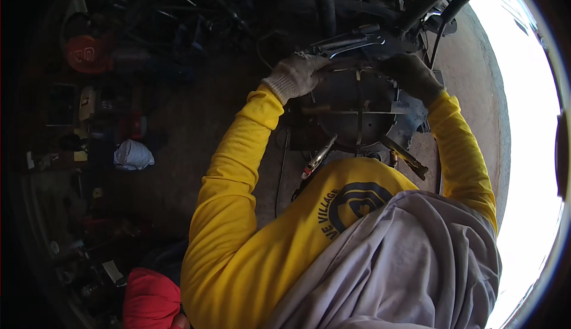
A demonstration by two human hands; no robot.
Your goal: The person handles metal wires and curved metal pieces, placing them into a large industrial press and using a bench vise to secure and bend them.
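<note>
A round metal frame with crossed flat bars lies in front of me over a dark plate. My left hand, in a light knitted work glove, is closed at its far left rim. Across from it, my right hand grips the far right rim in a darker-looking glove; its fingertips are in shadow. A pair of locking pliers points at the frame's near left edge. Against the near right edge sits a brassy clamp. Shiny hand tools lie just beyond the rim, between my hands.
Upright thin rods fill a dark tube beyond the frame. Metal bars rise at the far right. People are nearby: a red sleeve at lower left and an orange-red garment or cap at far left. A pale cloth bundle lies left.
</note>
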